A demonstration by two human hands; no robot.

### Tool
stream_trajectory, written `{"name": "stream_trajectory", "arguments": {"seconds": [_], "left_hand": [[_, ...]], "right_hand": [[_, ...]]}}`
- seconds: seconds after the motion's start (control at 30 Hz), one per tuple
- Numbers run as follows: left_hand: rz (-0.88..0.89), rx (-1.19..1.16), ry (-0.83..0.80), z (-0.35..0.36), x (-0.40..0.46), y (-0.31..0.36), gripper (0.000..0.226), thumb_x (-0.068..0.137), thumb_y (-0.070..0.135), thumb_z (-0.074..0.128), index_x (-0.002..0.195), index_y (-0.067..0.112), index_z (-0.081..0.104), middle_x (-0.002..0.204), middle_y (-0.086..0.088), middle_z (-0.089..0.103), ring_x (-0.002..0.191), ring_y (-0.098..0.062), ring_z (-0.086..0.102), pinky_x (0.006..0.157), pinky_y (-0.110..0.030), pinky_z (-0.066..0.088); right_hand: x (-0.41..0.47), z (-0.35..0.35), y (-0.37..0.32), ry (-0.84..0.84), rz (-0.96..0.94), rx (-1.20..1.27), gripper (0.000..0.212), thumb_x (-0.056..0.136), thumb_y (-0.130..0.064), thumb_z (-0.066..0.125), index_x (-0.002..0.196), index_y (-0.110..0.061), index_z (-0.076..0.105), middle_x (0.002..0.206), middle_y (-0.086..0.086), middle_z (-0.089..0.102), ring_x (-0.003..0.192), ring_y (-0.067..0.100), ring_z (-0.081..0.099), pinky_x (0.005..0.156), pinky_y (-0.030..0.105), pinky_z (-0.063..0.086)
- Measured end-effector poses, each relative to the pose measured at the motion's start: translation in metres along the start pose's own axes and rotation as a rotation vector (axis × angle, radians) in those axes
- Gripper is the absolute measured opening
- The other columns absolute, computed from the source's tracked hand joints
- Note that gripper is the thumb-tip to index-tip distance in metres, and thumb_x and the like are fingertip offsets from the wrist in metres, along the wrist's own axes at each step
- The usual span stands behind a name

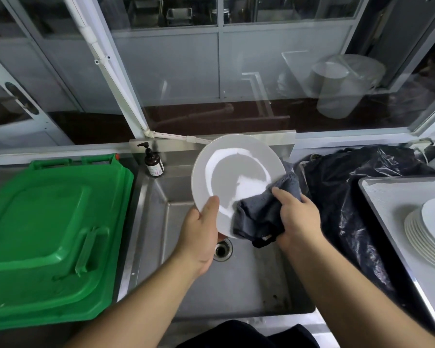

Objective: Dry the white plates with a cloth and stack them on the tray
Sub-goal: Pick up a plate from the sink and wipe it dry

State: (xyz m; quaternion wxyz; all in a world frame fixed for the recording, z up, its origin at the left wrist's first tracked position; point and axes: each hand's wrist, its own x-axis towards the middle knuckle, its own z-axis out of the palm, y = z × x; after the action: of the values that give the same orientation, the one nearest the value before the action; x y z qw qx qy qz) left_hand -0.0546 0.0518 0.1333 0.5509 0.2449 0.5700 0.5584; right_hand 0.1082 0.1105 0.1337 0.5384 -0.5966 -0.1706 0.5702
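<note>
The left hand (201, 237) grips the plate (236, 182) at its 7 o'clock rim, thumb on the face, and holds it tilted above the sink (236, 280). The right hand (299, 217) clenches the dark cloth (264, 214) against the plate's 4 o'clock edge.

I judge the main risk is a slip — the plate hangs from one small point of its rim, it may be wet, and a hard push of the cloth can turn it out of the fingers. It would then fall into the steel sink, near the drain (222, 249), and could chip.

The sink holds nothing that I can see except the drain. On the tray (387, 197), at 3 o'clock, a stack (427, 234) of white plates stands — its far part is cut by the frame edge. At 9 o'clock a green lid (50, 232) lies, and what is under it is hidden. A pump bottle (153, 162) stands at the sink's 11 o'clock corner.
</note>
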Motion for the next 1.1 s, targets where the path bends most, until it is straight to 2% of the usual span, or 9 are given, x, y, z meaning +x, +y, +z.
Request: {"name": "stream_trajectory", "arguments": {"seconds": [0.2,0.3,0.4,0.5,0.6,0.67,0.77,0.93,1.1], "left_hand": [[-0.018,0.138,0.032,-0.020,0.014,0.032,0.008,0.100,0.020,0.070,0.104,0.013,0.071,0.101,-0.007,0.081,0.088,-0.023,0.075,0.064,-0.031,0.058],[-0.023,0.219,-0.047,-0.029,0.018,0.046,0.036,0.092,0.031,0.078,0.116,0.005,0.068,0.105,-0.010,0.081,0.103,-0.034,0.076,0.080,-0.042,0.064],[0.084,0.398,-0.049,-0.029,0.017,0.051,0.071,0.073,0.062,0.071,0.116,0.006,0.071,0.115,-0.013,0.078,0.116,-0.037,0.071,0.105,-0.059,0.053],[0.198,0.509,0.041,-0.022,0.011,0.043,0.064,0.076,0.074,0.056,0.101,0.019,0.076,0.098,0.001,0.080,0.100,-0.024,0.074,0.095,-0.050,0.059],[0.213,0.319,0.127,-0.001,-0.003,0.023,0.035,0.081,0.066,0.055,0.091,0.042,0.078,0.092,0.012,0.081,0.087,-0.008,0.073,0.084,-0.032,0.060],[0.169,0.146,0.127,0.011,-0.011,0.007,0.025,0.086,0.055,0.058,0.097,0.047,0.079,0.103,0.010,0.082,0.100,-0.015,0.075,0.095,-0.041,0.058],[0.071,-0.004,0.045,0.010,-0.016,-0.008,0.024,0.091,0.039,0.061,0.102,0.046,0.081,0.108,0.001,0.082,0.105,-0.026,0.076,0.096,-0.054,0.058],[0.027,0.091,0.011,-0.016,-0.001,0.015,0.024,0.077,0.032,0.072,0.097,0.032,0.085,0.104,-0.003,0.083,0.098,-0.022,0.078,0.085,-0.038,0.059],[-0.027,0.196,-0.051,-0.038,0.016,0.044,0.056,0.072,0.041,0.078,0.118,0.008,0.071,0.109,-0.008,0.082,0.104,-0.028,0.078,0.085,-0.039,0.060]], "right_hand": [[0.009,-0.016,-0.034,-0.157,-0.298,-0.294,0.019,0.077,-0.027,0.084,0.096,-0.027,0.080,0.091,-0.005,0.081,0.089,0.021,0.079,0.077,0.037,0.065],[0.006,-0.017,-0.054,-0.264,-0.429,-0.442,0.024,0.073,-0.033,0.082,0.096,-0.037,0.079,0.090,-0.009,0.080,0.080,0.009,0.076,0.070,0.028,0.063],[0.003,-0.011,-0.055,-0.223,-0.422,-0.399,0.020,0.073,-0.033,0.083,0.093,-0.031,0.078,0.084,-0.007,0.078,0.077,0.011,0.073,0.074,0.037,0.062],[-0.001,-0.005,-0.040,-0.072,-0.290,-0.210,0.012,0.079,-0.031,0.084,0.088,-0.025,0.078,0.086,-0.005,0.080,0.093,0.026,0.078,0.088,0.049,0.066],[-0.011,0.001,-0.015,0.007,-0.095,-0.033,0.008,0.089,-0.023,0.083,0.091,-0.020,0.076,0.079,-0.007,0.081,0.087,0.027,0.081,0.073,0.043,0.067],[-0.015,0.002,-0.003,0.005,-0.006,0.027,0.007,0.092,-0.017,0.081,0.098,-0.018,0.076,0.081,-0.003,0.082,0.077,0.020,0.081,0.061,0.035,0.065],[-0.011,-0.002,-0.002,0.002,0.008,-0.019,0.008,0.091,-0.014,0.081,0.099,-0.015,0.077,0.087,0.004,0.082,0.081,0.026,0.081,0.070,0.044,0.068],[-0.005,-0.012,-0.017,-0.138,-0.173,-0.238,0.009,0.087,-0.019,0.082,0.095,-0.020,0.078,0.087,-0.001,0.081,0.091,0.030,0.079,0.082,0.047,0.066],[-0.004,-0.012,-0.050,-0.302,-0.402,-0.495,0.027,0.070,-0.036,0.083,0.096,-0.039,0.078,0.094,-0.009,0.080,0.091,0.018,0.078,0.090,0.050,0.065]]}}
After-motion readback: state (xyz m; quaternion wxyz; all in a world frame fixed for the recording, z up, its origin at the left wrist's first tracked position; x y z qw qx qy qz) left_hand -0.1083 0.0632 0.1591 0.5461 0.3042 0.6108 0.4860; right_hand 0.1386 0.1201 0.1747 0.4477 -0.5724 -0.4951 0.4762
